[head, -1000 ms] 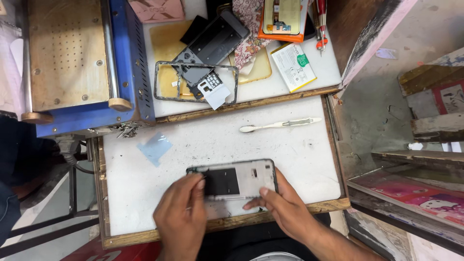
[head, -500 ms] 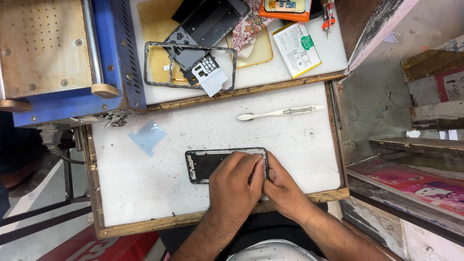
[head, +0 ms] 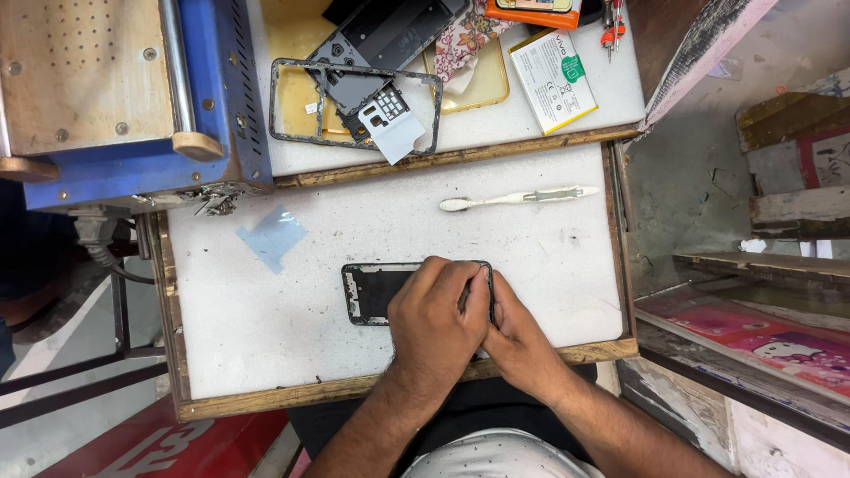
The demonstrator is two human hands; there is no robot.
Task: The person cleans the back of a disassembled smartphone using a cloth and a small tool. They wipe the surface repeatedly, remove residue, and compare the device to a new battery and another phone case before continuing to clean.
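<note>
Pressing down on the phone frame (head: 376, 292), we keep both hands over its right end: left hand (head: 436, 320) flat on top, right hand (head: 515, 341) pinching the edge. It lies on the white bench (head: 266, 336); a toothbrush (head: 518, 198) sits beyond our grip. Seating seems underway; next likely calls for even pressure.

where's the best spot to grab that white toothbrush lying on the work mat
Probably the bare middle of the white toothbrush handle, pinched across its thin width from above. It lies flat and lengthwise across the white mat, with nothing touching it, so the top is open. The left hand and right hand are both busy on the dark phone frame nearer the person.
</note>
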